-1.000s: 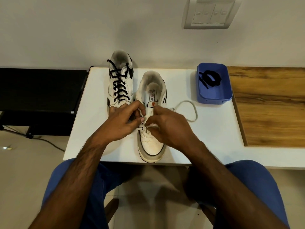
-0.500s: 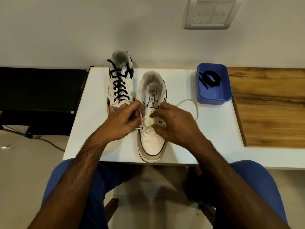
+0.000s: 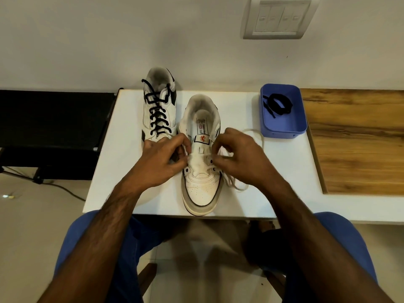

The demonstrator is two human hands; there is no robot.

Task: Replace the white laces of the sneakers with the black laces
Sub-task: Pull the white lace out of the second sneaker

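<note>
Near sneaker: we see it toe toward us at the table's front edge, white lace mostly out.
Left hand: pinches its left eyelet flap.
Right hand: we see it pinching the white lace.
Far sneaker: black-laced, just beside.
Black lace: coiled in blue tray.

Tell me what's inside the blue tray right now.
The blue tray holds one coiled black lace, its ends trailing toward the tray's left wall. Nothing else shows on the floor; the near wall hides a thin strip.
</note>
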